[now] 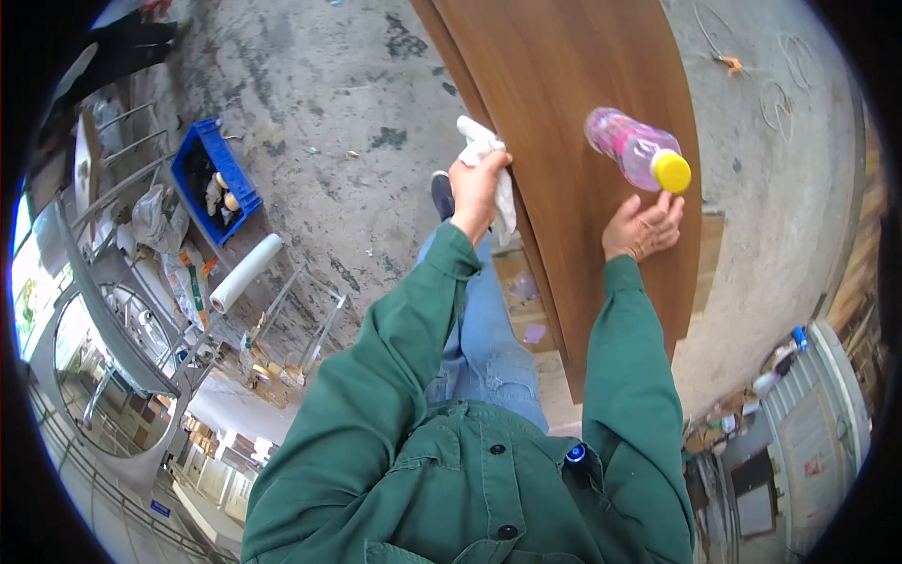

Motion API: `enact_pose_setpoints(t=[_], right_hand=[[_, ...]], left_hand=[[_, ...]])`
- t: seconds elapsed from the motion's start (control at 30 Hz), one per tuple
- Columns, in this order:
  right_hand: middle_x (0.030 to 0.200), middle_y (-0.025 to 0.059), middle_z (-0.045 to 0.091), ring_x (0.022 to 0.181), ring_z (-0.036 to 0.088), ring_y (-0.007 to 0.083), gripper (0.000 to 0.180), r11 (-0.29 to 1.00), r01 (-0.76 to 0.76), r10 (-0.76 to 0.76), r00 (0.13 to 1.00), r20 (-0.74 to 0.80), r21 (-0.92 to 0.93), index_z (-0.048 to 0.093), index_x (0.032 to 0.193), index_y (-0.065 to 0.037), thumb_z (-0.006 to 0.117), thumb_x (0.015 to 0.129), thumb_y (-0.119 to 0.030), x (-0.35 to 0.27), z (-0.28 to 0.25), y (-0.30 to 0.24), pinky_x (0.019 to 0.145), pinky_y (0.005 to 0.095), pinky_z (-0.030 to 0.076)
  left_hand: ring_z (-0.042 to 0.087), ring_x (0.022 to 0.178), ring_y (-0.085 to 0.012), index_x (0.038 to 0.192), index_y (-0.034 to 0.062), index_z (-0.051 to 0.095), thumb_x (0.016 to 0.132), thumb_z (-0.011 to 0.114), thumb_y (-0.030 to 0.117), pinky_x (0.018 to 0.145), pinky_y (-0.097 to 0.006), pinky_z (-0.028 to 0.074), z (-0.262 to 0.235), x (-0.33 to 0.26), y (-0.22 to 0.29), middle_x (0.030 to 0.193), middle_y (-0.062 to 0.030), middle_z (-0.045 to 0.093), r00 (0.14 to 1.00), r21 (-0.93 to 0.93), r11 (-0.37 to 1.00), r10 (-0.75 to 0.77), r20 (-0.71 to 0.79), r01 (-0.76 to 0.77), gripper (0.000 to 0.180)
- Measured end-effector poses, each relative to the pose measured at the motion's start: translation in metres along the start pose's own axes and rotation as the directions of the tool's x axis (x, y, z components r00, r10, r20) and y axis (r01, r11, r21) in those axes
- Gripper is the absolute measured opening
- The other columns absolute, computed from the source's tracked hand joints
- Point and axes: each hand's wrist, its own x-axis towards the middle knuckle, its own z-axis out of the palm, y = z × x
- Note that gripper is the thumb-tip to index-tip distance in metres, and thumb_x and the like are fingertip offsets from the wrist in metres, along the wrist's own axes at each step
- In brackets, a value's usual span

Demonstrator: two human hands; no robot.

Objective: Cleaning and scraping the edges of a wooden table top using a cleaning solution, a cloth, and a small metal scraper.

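Note:
A long brown wooden panel lies in front of me above the concrete floor. My left hand grips a white cloth at the panel's left edge. My right hand is over the panel with its palm up and fingers spread. Just above its fingertips is a pink plastic bottle with a yellow cap, lying tilted and apart from the palm. Whether a fingertip touches the cap I cannot tell. Both arms are in green sleeves.
A blue crate with small items stands on the floor to the left, beside a white roll and bags. Metal frames lie at far left. Clutter and bottles sit at lower right.

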Motion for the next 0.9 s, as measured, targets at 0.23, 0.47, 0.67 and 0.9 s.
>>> enact_pose_setpoints(t=[0.23,0.47,0.67,0.9], right_hand=[[0.127,0.0213,0.053,0.112,0.054,0.0392,0.045,0.995,0.034,-0.037,0.999,-0.021,-0.097,0.052,0.121,-0.003,0.062,0.084,-0.027,0.009,-0.019,0.028,0.087,0.053,0.045],[0.149,0.0121,0.032,0.136,0.034,0.0289,0.054,1.0,-0.03,0.03,1.0,0.004,-0.004,0.038,0.14,-0.012,0.052,0.093,-0.034,-0.014,0.003,0.011,0.108,0.0498,0.026],[0.149,0.0116,0.032,0.136,0.033,0.0287,0.053,1.0,-0.023,0.023,1.0,-0.014,-0.011,0.038,0.14,-0.012,0.053,0.093,-0.034,-0.012,0.006,0.013,0.108,0.0495,0.026],[0.148,0.012,0.034,0.135,0.035,0.0293,0.052,0.999,-0.033,0.033,0.999,-0.019,-0.025,0.04,0.138,-0.013,0.054,0.092,-0.033,-0.013,0.008,0.02,0.107,0.0497,0.027]], left_hand=[[0.059,0.077,-0.0158,0.089,0.0015,0.064,0.067,0.068,0.003,0.067,-0.033,0.049,0.045,0.07,0.035,0.085,-0.004,0.064,0.997,0.004,0.997,0.077,0.002,-0.077,0.023],[0.063,0.087,-0.0168,0.102,0.0021,0.065,0.072,0.07,0.016,0.078,-0.033,0.05,0.001,0.017,-0.027,0.095,-0.0069,0.068,1.0,0.14,0.99,0.008,-0.021,-0.005,0.034],[0.065,0.088,-0.019,0.101,0.0029,0.066,0.072,0.07,0.018,0.08,-0.033,0.05,-0.009,-0.056,-0.075,0.093,-0.0076,0.069,0.997,0.314,0.947,-0.073,0.011,0.066,0.033],[0.064,0.086,-0.0142,0.1,0.0036,0.067,0.072,0.068,0.011,0.074,-0.031,0.051,-0.005,-0.016,-0.056,0.092,-0.0047,0.069,0.999,0.096,0.995,-0.036,-0.024,0.039,0.029]])
